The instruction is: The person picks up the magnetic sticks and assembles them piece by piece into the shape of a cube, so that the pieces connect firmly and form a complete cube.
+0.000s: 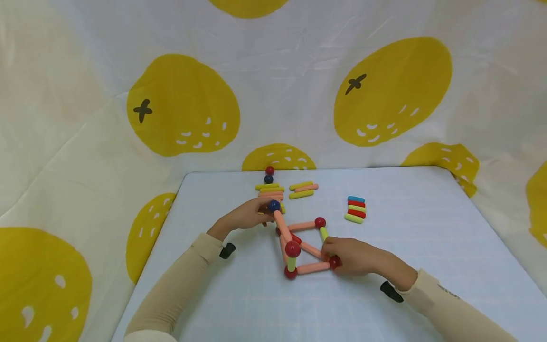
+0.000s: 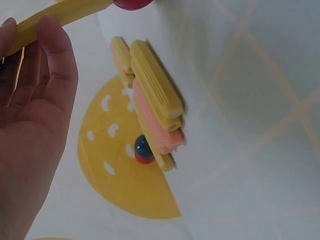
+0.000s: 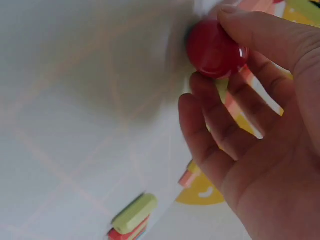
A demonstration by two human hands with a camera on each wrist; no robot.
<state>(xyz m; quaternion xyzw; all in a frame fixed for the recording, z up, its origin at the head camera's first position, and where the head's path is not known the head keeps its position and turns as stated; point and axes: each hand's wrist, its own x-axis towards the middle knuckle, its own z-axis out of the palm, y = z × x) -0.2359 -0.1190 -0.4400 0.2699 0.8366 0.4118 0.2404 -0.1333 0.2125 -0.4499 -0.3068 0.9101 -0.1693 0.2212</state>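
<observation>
Where the pale table (image 1: 222, 304) ends, a cloth (image 1: 290, 95) printed with yellow fruit (image 1: 183, 107) rises behind; the frame (image 1: 311, 250) stands between my hands, my left hand (image 1: 248, 213) pinching a yellow rod (image 2: 82, 10), my right hand (image 1: 352, 256) gripping a red ball (image 3: 216, 49) at its corner; it is mostly salmon rods (image 1: 314, 268) joined by red balls, with a blue ball (image 1: 274, 205) beside my left hand.

The table (image 1: 427, 266) has one red ball (image 1: 269, 170) and one blue ball (image 1: 268, 179) at its far edge. Nearby lie three sticks (image 1: 301, 194): two yellow, one pink. Farther from that edge, five sticks (image 1: 356, 214): one blue, two red, two light green. One joined structure (image 1: 314, 268) counts five red balls (image 1: 292, 249) and one dark-blue ball (image 1: 274, 205).
</observation>
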